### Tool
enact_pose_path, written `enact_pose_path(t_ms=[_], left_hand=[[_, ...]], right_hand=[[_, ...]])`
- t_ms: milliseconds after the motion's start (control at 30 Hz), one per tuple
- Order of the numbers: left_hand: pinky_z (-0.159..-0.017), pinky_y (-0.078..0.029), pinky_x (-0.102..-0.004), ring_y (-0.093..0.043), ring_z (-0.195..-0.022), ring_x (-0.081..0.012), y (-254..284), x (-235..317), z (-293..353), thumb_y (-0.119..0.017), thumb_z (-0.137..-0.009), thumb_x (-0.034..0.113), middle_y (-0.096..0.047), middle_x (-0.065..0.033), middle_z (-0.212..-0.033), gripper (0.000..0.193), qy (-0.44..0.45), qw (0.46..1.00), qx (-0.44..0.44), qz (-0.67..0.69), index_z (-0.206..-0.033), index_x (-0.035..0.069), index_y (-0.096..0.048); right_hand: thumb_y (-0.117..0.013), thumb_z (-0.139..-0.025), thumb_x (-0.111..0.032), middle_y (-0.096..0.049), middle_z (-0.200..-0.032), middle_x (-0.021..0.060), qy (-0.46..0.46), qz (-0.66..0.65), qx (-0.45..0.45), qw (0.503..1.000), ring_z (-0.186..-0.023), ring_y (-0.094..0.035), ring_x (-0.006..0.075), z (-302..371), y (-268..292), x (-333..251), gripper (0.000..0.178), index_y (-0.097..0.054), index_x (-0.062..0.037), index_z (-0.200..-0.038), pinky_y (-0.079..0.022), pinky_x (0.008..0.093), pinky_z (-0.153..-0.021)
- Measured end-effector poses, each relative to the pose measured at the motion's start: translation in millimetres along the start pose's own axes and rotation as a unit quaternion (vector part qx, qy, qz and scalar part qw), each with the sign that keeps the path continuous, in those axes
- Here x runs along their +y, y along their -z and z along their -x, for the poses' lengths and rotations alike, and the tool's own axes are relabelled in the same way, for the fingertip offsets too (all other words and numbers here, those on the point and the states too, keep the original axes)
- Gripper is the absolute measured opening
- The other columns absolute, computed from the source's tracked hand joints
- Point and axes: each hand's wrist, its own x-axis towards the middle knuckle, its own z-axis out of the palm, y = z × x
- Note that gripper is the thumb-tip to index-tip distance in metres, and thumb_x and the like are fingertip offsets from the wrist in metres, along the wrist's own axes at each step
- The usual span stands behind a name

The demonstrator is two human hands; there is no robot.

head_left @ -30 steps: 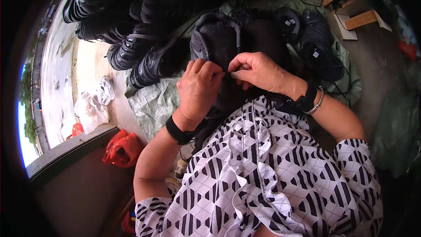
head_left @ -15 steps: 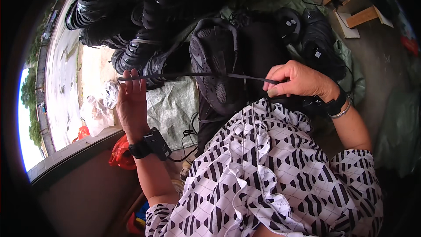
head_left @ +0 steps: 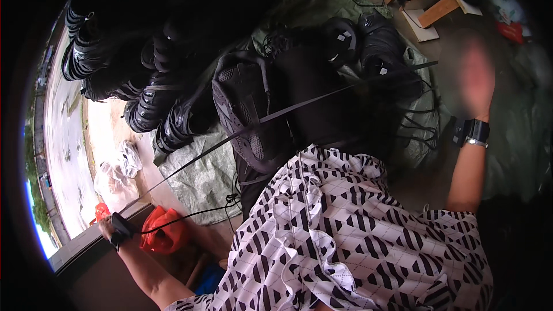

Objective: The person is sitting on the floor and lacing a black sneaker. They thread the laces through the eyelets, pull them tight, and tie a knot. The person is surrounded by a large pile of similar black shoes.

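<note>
A grey-and-black mesh shoe upper [head_left: 239, 112] rests against my black-trousered leg in the middle of the view. A long, flat dark shoelace [head_left: 311, 101] crosses it and stretches in a straight, taut line to both sides. Its lower left end runs to my left hand [head_left: 106, 228], low by the ledge; the fingers there are mostly hidden behind the wrist device. Far to the right and raised, my right hand [head_left: 477, 75] is smeared, with the lace's other end running up to it. The tautness shows both hands closed on the lace.
Stacks of nested black shoe uppers [head_left: 144, 106] lie at upper left, and more [head_left: 383, 46] beyond my legs. Pale green woven sheeting [head_left: 199, 181] covers part of the floor. A red plastic bag [head_left: 164, 230] sits by the ledge. Wooden stands [head_left: 440, 11] are at upper right.
My hands have spread far apart, the left down and left, the right up and right. The lace between them is now much longer and slants across the shoe upper.
</note>
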Motion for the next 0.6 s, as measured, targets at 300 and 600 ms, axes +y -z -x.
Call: enact_pose_path(t_ms=[300, 600], left_hand=[[-0.057, -0.041, -0.0245, -0.042, -0.063, -0.0121, 114.7, 78.2, 76.7, -0.054, -0.084, 0.004, -0.044, 0.0023, -0.070, 0.012, -0.112, 0.938, 0.329, -0.017, -0.096, 0.007, -0.053], [-0.053, -0.040, -0.0215, -0.038, -0.056, -0.0080, 156.9, 113.0, 113.2, -0.053, -0.090, 0.010, -0.042, 0.0050, -0.066, 0.017, -0.154, 0.904, 0.397, -0.037, -0.106, 0.007, -0.056]], right_hand=[[-0.054, -0.096, -0.010, -0.057, -0.129, 0.0178, 0.300, 0.305, 0.263, 0.865, -0.072, -0.048, 0.0158, 49.1, 84.3, -288.8, 0.037, -0.047, 0.0069, -0.129, -0.042, 0.0285, -0.067], [-0.047, -0.097, -0.027, -0.066, -0.118, 0.0069, 0.305, 0.752, 0.439, 0.386, -0.089, -0.061, 0.0139, 196.5, 162.7, -441.3, 0.040, -0.054, -0.0050, -0.129, -0.050, 0.0335, -0.076]])
